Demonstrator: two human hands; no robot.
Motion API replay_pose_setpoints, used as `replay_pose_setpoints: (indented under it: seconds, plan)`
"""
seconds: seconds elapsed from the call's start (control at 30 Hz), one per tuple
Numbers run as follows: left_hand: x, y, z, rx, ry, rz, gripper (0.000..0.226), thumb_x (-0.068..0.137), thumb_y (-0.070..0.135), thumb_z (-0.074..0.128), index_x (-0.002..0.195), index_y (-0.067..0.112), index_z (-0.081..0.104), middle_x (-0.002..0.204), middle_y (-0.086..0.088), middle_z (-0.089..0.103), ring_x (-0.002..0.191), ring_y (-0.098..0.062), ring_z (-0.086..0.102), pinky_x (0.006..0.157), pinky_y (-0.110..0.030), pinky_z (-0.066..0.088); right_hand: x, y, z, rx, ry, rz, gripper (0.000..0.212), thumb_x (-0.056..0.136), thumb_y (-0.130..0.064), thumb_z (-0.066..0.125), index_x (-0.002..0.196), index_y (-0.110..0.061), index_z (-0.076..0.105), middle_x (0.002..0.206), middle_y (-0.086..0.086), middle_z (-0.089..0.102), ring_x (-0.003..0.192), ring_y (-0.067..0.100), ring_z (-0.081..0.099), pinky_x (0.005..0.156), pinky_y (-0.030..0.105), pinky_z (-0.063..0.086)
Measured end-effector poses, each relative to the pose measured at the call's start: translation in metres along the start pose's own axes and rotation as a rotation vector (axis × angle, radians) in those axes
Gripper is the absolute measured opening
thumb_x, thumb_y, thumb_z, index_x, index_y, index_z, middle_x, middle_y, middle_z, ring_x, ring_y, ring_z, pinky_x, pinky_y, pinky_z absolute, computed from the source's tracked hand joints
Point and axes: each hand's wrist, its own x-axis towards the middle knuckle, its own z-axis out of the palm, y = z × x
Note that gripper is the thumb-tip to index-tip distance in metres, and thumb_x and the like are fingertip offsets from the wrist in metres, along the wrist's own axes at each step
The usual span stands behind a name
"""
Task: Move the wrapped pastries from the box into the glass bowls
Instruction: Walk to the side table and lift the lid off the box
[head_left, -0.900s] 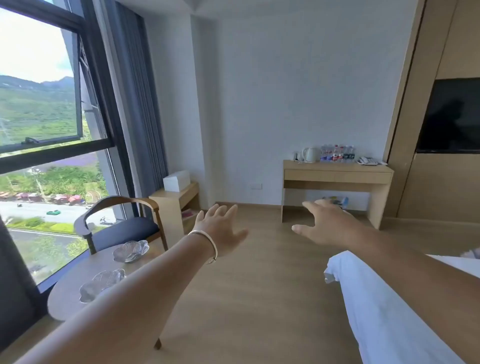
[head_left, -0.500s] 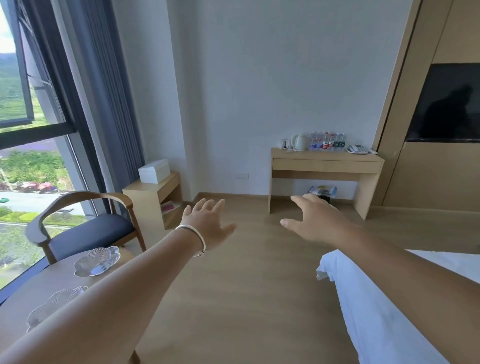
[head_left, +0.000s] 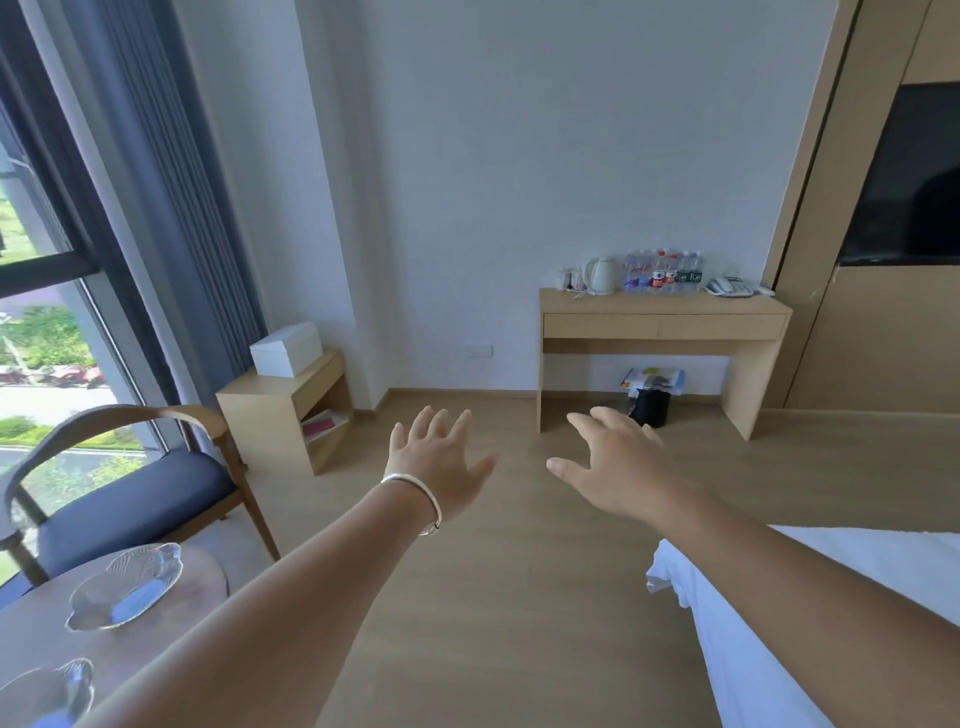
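Both bare arms reach forward, level, palms down. The left hand has its fingers spread and empty, a bangle on its wrist. The right hand is likewise spread and empty, thumb pointing inward.

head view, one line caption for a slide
Both empty hands reach out; glass bowls wait on the table.

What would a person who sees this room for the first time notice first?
First, the two bare arms stretched forward across the middle, the left hand with a silver bangle and the right hand, both open and empty. Next, the two empty glass bowls on the round table at the lower left, beside the chair. A white box sits on the low cabinet by the curtain.
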Motion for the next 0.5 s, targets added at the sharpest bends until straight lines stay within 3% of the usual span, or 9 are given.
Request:
replay_pose_setpoints:
  seconds: [0.5]
  plan:
    - [0.217, 0.055, 0.030, -0.028, 0.083, 0.018, 0.067, 0.091, 0.060, 0.025, 0.148, 0.026, 0.018, 0.154, -0.001, 0.025, 0.144, -0.020, 0.003, 0.115, -0.049, 0.007, 0.206, 0.105, 0.000, 0.006, 0.013, -0.024, 0.081, 0.086, -0.069, 0.046, 0.151, -0.025, 0.026, 0.159, 0.005, 0.023, 0.147, 0.020, 0.014, 0.119, 0.050, 0.013]
